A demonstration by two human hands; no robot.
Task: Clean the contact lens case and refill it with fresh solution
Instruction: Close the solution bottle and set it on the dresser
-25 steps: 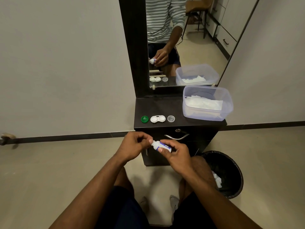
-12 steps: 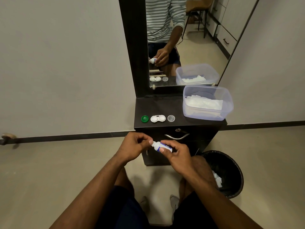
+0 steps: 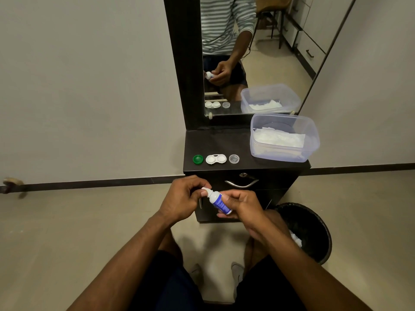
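A small white solution bottle (image 3: 217, 199) with a blue label is held in front of the cabinet. My right hand (image 3: 241, 204) grips its body. My left hand (image 3: 183, 199) pinches the white cap at its top. On the dark cabinet top (image 3: 215, 142) lies the open white contact lens case (image 3: 216, 159). A green cap (image 3: 197, 159) sits to its left and a clear cap (image 3: 234, 158) to its right.
A clear plastic tub (image 3: 285, 140) holding white tissues stands at the cabinet's right rear. A mirror (image 3: 242, 55) rises behind. A black bin (image 3: 312, 230) with white tissue inside stands on the floor to the right. The drawer handle (image 3: 241, 183) is just beyond my hands.
The bottle has tilted a little more upright in my right hand. Both hands stay at the bottle in front of the cabinet.
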